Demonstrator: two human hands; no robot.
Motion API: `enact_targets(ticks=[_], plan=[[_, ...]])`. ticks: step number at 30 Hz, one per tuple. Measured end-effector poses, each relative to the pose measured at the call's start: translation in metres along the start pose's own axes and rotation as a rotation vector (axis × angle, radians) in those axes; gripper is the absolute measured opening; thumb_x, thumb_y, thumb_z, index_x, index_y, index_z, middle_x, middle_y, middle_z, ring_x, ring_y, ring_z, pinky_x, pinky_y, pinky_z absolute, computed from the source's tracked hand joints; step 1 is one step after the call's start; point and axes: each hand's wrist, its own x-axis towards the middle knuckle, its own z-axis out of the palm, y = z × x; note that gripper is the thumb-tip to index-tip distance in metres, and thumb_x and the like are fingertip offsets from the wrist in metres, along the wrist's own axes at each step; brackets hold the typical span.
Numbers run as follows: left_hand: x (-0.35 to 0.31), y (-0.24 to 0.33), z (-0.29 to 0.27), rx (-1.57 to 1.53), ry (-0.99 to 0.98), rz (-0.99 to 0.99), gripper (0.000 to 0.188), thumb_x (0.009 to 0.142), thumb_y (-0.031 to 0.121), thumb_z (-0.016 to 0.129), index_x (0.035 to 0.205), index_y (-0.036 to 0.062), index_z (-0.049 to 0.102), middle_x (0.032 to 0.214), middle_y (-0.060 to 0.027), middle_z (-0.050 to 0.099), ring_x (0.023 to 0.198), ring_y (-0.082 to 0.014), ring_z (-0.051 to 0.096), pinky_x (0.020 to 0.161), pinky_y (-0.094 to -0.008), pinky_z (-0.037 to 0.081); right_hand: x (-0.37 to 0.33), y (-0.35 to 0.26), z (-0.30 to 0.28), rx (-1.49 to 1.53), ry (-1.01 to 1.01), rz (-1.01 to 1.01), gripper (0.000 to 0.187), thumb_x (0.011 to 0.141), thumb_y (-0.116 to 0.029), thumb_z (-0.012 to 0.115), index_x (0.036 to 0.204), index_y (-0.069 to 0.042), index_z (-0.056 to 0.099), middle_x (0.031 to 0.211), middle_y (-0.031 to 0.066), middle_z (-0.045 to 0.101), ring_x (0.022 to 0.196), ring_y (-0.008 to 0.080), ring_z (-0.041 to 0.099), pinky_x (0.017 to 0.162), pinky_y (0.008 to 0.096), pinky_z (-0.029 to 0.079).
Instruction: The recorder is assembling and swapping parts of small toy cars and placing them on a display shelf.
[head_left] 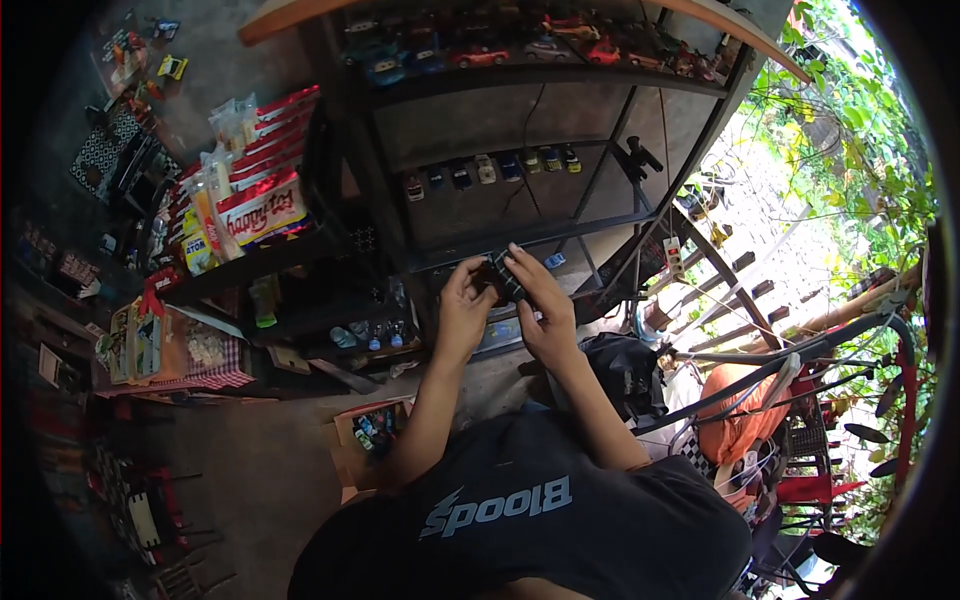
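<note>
Both hands meet in front of a black metal shelf rack and grip a small dark toy car with light greenish marks. My left hand pinches it from the left, fingers bent. On the other side, my right hand is closed around it, fingers along its top and side. The fingers cover much of the car. Behind them, a row of toy cars stands on the rack's middle shelf. A small blue car sits lower, just right of my right fingertips.
Below my left forearm is an open cardboard box holding several toy cars. More cars fill the upper shelf. Snack packets hang at left. To the right lie a black bag, an orange bundle and metal tubing.
</note>
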Motion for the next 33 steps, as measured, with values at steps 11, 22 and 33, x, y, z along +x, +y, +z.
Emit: enact_targets(ticks=[11,22,33], plan=[[0.044,-0.014,0.075,-0.1,0.007,-0.07,0.024,0.094,0.009,0.067,0.114,0.0036,0.055,0.098,-0.0017,0.064,0.087,-0.008,0.062,0.07,-0.0215,0.051,-0.003,0.051,-0.089,0.068,0.033,0.091,0.057,0.077,0.014,0.052,0.131,-0.002,0.056,0.137,0.0195,0.055,0.13,0.036,0.052,0.11,0.0401,0.04],[0.07,-0.04,0.13,-0.051,0.1,0.001,0.024,0.098,0.014,0.061,0.118,0.0036,0.055,0.096,-0.0007,0.062,0.085,-0.0078,0.061,0.072,-0.0216,0.05,0.027,0.131,-0.195,-0.077,-0.223,0.019,0.045,0.082,-0.001,0.06,0.126,-0.01,0.064,0.124,0.0105,0.066,0.112,0.0287,0.062,0.098,0.0394,0.044],[0.083,-0.051,0.16,-0.101,0.226,0.067,0.025,0.1,0.02,0.057,0.118,0.0025,0.056,0.091,-0.0033,0.063,0.081,-0.011,0.065,0.07,-0.0263,0.056,0.085,0.201,-0.227,-0.357,-0.021,-0.27,0.049,0.074,0.004,0.06,0.12,-0.011,0.067,0.127,0.0064,0.065,0.12,0.0264,0.059,0.098,0.0398,0.043]])
